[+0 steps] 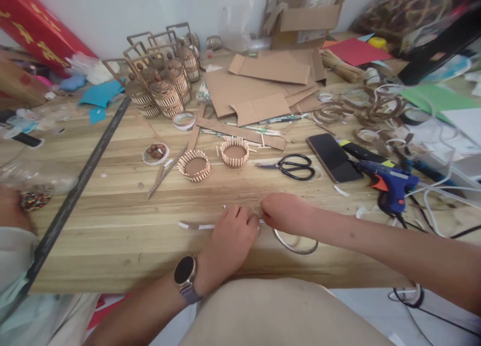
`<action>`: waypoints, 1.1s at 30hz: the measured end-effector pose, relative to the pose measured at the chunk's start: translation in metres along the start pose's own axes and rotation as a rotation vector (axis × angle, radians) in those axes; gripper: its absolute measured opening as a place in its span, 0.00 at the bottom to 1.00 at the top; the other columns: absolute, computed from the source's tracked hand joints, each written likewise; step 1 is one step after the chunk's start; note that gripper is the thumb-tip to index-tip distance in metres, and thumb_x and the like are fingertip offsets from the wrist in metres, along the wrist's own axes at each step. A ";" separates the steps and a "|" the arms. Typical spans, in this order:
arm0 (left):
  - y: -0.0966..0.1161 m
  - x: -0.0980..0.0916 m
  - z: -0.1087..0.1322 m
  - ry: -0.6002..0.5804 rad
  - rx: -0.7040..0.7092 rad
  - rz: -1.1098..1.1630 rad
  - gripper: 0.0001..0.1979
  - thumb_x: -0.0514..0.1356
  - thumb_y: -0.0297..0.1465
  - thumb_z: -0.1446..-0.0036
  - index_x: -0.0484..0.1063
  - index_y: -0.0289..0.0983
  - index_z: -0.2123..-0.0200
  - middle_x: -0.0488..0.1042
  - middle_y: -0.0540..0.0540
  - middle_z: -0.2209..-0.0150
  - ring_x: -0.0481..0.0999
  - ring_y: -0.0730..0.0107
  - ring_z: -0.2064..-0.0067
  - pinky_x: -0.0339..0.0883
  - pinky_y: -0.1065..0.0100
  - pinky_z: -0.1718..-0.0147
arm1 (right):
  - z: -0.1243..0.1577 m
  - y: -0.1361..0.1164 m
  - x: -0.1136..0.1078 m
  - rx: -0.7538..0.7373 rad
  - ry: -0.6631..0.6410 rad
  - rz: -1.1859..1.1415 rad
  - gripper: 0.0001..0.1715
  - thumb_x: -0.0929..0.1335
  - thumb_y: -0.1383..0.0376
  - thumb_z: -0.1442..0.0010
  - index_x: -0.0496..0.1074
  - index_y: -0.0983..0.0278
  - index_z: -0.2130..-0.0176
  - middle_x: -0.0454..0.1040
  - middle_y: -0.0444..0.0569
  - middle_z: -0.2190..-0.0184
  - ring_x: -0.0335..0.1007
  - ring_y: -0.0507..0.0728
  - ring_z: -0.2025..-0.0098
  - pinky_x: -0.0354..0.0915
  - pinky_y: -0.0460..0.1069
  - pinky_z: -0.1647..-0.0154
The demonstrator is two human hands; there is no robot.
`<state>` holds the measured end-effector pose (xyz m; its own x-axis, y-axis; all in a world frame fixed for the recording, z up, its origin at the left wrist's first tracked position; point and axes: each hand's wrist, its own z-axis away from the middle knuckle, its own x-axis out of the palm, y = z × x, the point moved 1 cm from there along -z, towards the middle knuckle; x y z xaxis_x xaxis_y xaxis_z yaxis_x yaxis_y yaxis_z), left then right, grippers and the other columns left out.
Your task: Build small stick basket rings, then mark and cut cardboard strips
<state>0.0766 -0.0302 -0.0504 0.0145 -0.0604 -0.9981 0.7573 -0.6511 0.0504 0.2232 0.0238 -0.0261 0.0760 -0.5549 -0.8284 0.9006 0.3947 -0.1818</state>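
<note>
My left hand (232,236), with a watch on its wrist, rests on the wooden table (112,246) near the front edge, fingers curled and pressed down on a thin white strip (196,226) that lies flat and runs off to the left. My right hand (282,212) meets it from the right, fingers pinched at the same spot. What the fingertips grip is too small to make out. A clear tape ring (296,243) lies just under my right wrist.
Two small stick-rimmed cardboard rings (194,164) (235,151) sit mid-table, with black scissors (291,166), a phone (333,157) and a blue glue gun (391,183) to the right. Finished lanterns (165,93) and cardboard sheets (259,85) fill the back. Another person's sleeve (15,256) shows at the left.
</note>
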 end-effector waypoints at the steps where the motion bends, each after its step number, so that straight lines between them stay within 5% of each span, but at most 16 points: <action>1: 0.000 -0.003 -0.005 -0.006 -0.023 0.029 0.06 0.60 0.32 0.34 0.73 0.34 0.60 0.74 0.42 0.62 0.73 0.56 0.58 0.70 0.58 0.60 | 0.003 0.000 -0.002 0.013 -0.013 0.007 0.12 0.65 0.73 0.41 0.79 0.68 0.69 0.80 0.59 0.69 0.78 0.64 0.64 0.63 0.50 0.69; 12: -0.006 -0.012 -0.020 -0.124 -0.176 0.616 0.11 0.54 0.26 0.34 0.78 0.36 0.62 0.81 0.44 0.62 0.79 0.62 0.61 0.68 0.64 0.60 | 0.034 0.006 -0.003 -0.066 0.077 -0.129 0.14 0.62 0.72 0.35 0.76 0.65 0.60 0.77 0.54 0.59 0.76 0.59 0.58 0.64 0.49 0.60; 17: -0.002 -0.012 -0.022 -0.148 -0.250 0.627 0.12 0.54 0.24 0.39 0.78 0.36 0.65 0.82 0.44 0.64 0.79 0.61 0.64 0.65 0.66 0.65 | 0.039 0.002 -0.003 -0.083 0.113 -0.105 0.14 0.62 0.74 0.36 0.76 0.65 0.62 0.76 0.54 0.60 0.76 0.57 0.63 0.63 0.49 0.64; 25: 0.000 -0.014 -0.021 -0.011 -0.285 0.581 0.11 0.54 0.23 0.41 0.76 0.37 0.71 0.80 0.46 0.68 0.75 0.65 0.67 0.59 0.67 0.68 | 0.047 0.002 -0.009 -0.020 0.137 -0.163 0.17 0.61 0.73 0.35 0.77 0.62 0.61 0.81 0.51 0.66 0.77 0.59 0.64 0.60 0.49 0.68; 33: -0.003 -0.017 -0.018 0.044 -0.327 0.517 0.11 0.55 0.24 0.41 0.73 0.37 0.73 0.76 0.48 0.73 0.71 0.67 0.70 0.52 0.67 0.71 | 0.046 0.009 -0.004 -0.055 0.200 -0.354 0.19 0.61 0.70 0.35 0.79 0.60 0.56 0.82 0.50 0.60 0.78 0.59 0.59 0.65 0.49 0.62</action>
<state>0.0860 -0.0140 -0.0337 0.4551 -0.2710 -0.8482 0.8060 -0.2795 0.5218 0.2504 -0.0042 -0.0002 -0.3237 -0.5124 -0.7954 0.8319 0.2465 -0.4973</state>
